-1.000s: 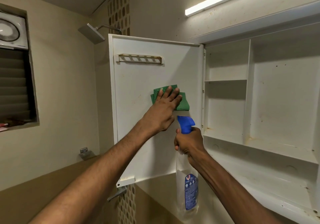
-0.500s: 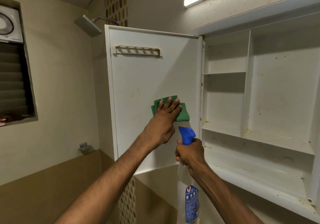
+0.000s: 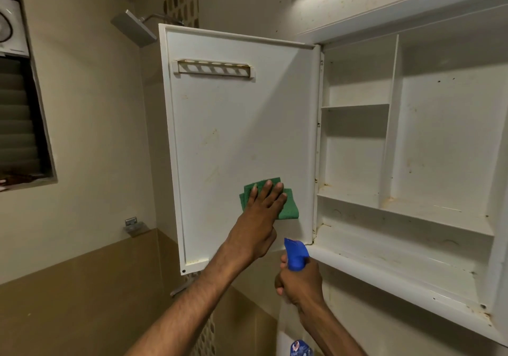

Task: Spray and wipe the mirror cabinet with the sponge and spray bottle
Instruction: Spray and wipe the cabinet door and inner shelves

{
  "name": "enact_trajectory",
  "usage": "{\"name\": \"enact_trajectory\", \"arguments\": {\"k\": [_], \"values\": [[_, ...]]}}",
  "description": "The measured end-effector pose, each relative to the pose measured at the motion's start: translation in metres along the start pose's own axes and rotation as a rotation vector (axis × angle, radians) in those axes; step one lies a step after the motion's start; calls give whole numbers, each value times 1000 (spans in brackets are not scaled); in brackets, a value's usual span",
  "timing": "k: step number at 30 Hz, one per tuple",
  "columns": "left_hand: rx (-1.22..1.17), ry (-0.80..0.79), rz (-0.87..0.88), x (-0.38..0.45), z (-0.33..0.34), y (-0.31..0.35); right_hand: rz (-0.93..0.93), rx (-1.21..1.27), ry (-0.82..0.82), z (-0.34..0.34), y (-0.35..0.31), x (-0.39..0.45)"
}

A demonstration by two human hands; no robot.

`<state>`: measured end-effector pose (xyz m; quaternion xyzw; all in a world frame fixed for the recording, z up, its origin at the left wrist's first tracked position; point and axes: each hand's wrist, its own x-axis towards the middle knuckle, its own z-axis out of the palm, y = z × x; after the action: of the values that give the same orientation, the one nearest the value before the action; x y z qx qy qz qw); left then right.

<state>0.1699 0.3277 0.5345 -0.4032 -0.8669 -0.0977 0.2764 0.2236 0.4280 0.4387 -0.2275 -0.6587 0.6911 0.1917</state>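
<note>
Pressing with our left hand (image 3: 259, 212), fingers straight and flat, on the green sponge (image 3: 287, 207) against the open cabinet door (image 3: 233, 135). Our right hand (image 3: 301, 284), fingers curled, grips the spray bottle (image 3: 295, 254) upright below.

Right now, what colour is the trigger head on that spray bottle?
Bright blue; the trigger head shows clearly in the head view, above the right hand gripping the bottle's neck.

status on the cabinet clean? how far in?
Done: the cabinet door is swung open, and the left hand presses the green sponge flat on the lower part of its inner face. In hand: wiping there, while the right hand grips the spray bottle below the door. Left: faint marks higher on the door, and stained, speckled shelves inside.
</note>
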Motion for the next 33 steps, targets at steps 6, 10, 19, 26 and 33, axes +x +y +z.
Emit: {"name": "enact_trajectory", "arguments": {"k": [6, 10, 19, 26, 33], "values": [[-13, -16, -4, -23, 29, 4, 32, 10, 27, -8, 12, -1], [0, -26, -17, -30, 41, 7, 67, 43, 62, -18, 22, -1], [-23, -57, -54, -39, 60, 15, 88, 42, 57, -27, 36, -5], [-33, -118, -61, -52, 76, 20, 110, 55, 68, -32, 44, -10], [-72, -164, -94, -60, 83, 26, 108, 48, 63, -37, 46, -17]]}}
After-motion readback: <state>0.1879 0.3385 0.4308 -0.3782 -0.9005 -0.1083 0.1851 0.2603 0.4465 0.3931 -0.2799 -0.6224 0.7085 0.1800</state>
